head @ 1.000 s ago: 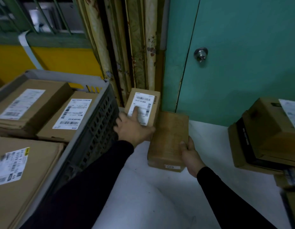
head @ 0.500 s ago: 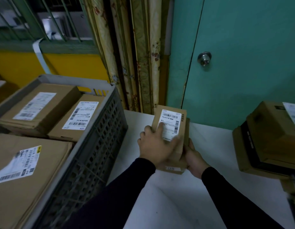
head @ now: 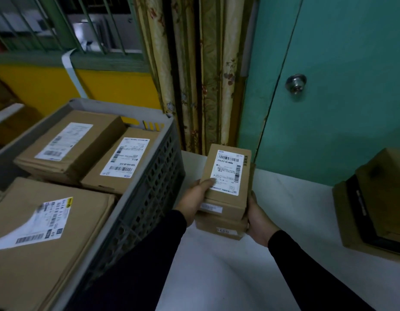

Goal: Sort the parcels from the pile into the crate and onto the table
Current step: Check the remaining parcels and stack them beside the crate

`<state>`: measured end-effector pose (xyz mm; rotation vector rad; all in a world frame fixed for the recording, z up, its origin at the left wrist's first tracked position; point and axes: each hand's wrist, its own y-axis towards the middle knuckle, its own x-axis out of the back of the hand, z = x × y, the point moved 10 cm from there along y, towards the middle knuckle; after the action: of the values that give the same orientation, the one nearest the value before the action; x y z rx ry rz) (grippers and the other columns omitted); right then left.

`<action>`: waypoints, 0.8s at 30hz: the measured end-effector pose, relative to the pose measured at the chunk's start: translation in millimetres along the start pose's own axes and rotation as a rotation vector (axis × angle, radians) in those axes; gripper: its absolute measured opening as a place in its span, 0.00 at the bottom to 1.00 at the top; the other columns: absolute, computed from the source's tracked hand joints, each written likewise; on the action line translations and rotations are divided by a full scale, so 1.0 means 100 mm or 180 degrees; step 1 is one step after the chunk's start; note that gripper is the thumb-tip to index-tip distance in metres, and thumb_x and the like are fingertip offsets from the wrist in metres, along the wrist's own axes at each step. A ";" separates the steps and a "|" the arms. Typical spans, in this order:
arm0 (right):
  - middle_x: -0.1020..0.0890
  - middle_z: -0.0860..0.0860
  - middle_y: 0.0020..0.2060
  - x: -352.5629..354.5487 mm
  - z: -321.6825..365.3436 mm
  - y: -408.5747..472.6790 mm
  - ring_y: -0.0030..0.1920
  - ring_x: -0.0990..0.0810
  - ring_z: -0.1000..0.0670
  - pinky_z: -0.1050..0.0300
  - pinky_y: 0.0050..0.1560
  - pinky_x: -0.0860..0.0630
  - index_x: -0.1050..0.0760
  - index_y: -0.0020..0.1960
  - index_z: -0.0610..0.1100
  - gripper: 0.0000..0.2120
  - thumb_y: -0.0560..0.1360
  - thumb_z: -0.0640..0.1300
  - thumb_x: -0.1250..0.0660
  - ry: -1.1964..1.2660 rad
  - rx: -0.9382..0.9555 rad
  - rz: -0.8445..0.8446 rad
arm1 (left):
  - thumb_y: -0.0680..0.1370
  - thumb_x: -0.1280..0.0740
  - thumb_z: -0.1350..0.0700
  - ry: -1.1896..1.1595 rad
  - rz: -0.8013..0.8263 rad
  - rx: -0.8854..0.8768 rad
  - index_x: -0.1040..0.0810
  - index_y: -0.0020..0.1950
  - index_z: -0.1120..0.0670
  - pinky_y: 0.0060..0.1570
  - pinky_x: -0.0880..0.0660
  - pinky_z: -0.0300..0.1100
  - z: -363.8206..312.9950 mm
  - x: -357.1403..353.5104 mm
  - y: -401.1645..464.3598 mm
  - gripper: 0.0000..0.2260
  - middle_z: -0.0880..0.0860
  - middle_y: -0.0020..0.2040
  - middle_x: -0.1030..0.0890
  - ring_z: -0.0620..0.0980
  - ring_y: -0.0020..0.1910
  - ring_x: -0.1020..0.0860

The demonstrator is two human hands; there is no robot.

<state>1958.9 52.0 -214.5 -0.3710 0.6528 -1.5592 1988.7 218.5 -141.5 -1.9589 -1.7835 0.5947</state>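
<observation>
A small brown parcel (head: 226,176) with a white shipping label lies on top of a second plain brown parcel (head: 219,228), and the two form a stack above the white table (head: 284,221). My left hand (head: 194,198) grips the stack's left side with the thumb on the label. My right hand (head: 257,218) holds its right side and near corner. The grey slotted crate (head: 145,198) stands just left of the stack and holds three labelled brown parcels (head: 69,142).
A pile of brown boxes (head: 374,205) sits at the table's right edge. Behind the table are a teal door (head: 340,86) with a round knob, a floral curtain (head: 201,75), a yellow wall and a barred window.
My left hand slid the labelled parcel from beside the plain one onto its top. Both hands now clasp the stack, which has moved nearer to me.
</observation>
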 end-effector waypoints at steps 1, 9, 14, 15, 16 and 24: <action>0.17 0.54 0.61 -0.09 0.00 0.01 0.55 0.14 0.48 0.42 0.56 0.18 0.45 0.77 0.63 0.29 0.79 0.72 0.51 -0.0019 -0.0005 0.0043 | 0.78 0.29 0.46 0.0012 -0.0048 -0.0004 0.19 0.63 0.52 0.60 0.21 0.50 -0.02 0.09 0.01 0.16 0.53 0.53 0.13 0.55 0.55 0.16; 0.20 0.53 0.64 -0.67 0.09 0.24 0.58 0.19 0.50 0.49 0.50 0.22 0.46 0.77 0.62 0.29 0.80 0.72 0.53 -0.0181 -0.0069 0.0156 | 0.76 0.26 0.50 -0.0251 -0.0530 -0.0253 0.17 0.60 0.56 0.55 0.21 0.47 -0.18 0.72 0.16 0.15 0.53 0.49 0.13 0.54 0.51 0.15; 0.19 0.53 0.60 -0.68 0.17 0.27 0.54 0.18 0.51 0.51 0.47 0.23 0.42 0.77 0.60 0.27 0.81 0.69 0.53 -0.0219 -0.0009 0.0084 | 0.77 0.27 0.52 -0.0406 -0.0487 -0.0242 0.18 0.60 0.54 0.45 0.23 0.42 -0.17 0.72 0.21 0.13 0.52 0.49 0.13 0.51 0.47 0.16; 0.19 0.53 0.59 -0.67 0.17 0.27 0.53 0.19 0.52 0.52 0.45 0.24 0.43 0.77 0.60 0.27 0.82 0.69 0.53 -0.0228 -0.0018 0.0077 | 0.77 0.27 0.52 -0.0409 -0.0495 -0.0254 0.18 0.61 0.55 0.46 0.23 0.42 -0.17 0.72 0.21 0.14 0.52 0.50 0.13 0.52 0.48 0.16; 0.19 0.53 0.60 -0.67 0.17 0.26 0.53 0.19 0.52 0.52 0.44 0.24 0.43 0.77 0.60 0.27 0.82 0.69 0.53 -0.0251 -0.0021 0.0070 | 0.77 0.27 0.52 -0.0386 -0.0486 -0.0252 0.18 0.62 0.55 0.48 0.22 0.42 -0.16 0.72 0.22 0.15 0.53 0.51 0.14 0.52 0.48 0.16; 0.47 0.51 0.82 -0.42 0.20 -0.05 0.81 0.43 0.44 0.41 0.78 0.43 0.55 0.83 0.55 0.35 0.82 0.68 0.52 -0.0407 -0.0137 -0.0194 | 0.76 0.27 0.49 -0.0585 -0.0644 -0.0185 0.17 0.61 0.55 0.49 0.22 0.43 -0.18 0.75 0.11 0.16 0.53 0.51 0.14 0.52 0.50 0.16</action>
<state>1970.7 89.7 -189.6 -0.5226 0.5809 -1.5671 2014.6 292.1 -135.2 -1.7793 -2.1021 0.6792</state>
